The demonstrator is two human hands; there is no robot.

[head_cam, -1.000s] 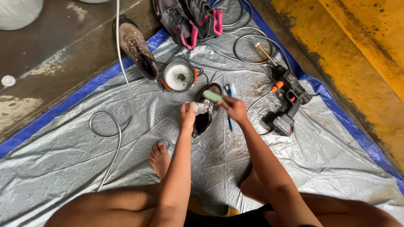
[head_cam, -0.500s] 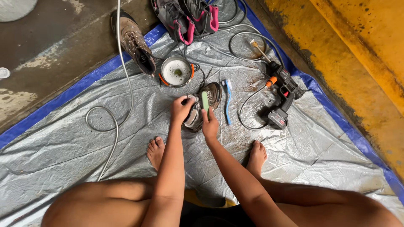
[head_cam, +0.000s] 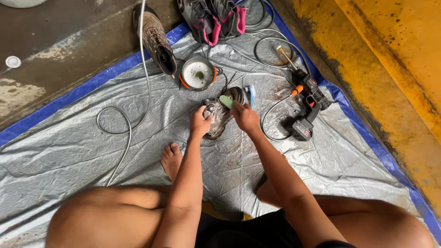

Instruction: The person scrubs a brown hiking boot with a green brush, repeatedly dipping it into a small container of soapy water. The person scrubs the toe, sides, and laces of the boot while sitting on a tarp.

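Left hand (head_cam: 200, 123) is clamped around the near side of a muddy grey shoe (head_cam: 217, 115) lying on the silver tarp (head_cam: 92, 151) — fingers curled over it, pinning it down. Right hand (head_cam: 246, 117) sits just to the right of that, fist closed on a green brush (head_cam: 227, 102) whose head is pressed onto the shoe's upper. So the shoe is right between both hands, touching both.

Just past the right hand's knuckles there's a small blue brush (head_cam: 250, 95) lying flat on the tarp. Further out from the left hand is a round tub of foamy water (head_cam: 198, 73) with an orange rim. Off to the right of the right hand — well apart — lies a black and orange cordless spray gun (head_cam: 307, 106), its hose (head_cam: 268, 43) looping away behind it. Beyond the tub are a brown boot (head_cam: 156, 39) and a pair of grey and pink sneakers (head_cam: 213, 18). A bare foot (head_cam: 171, 160) rests on the tarp, close beside the left forearm.
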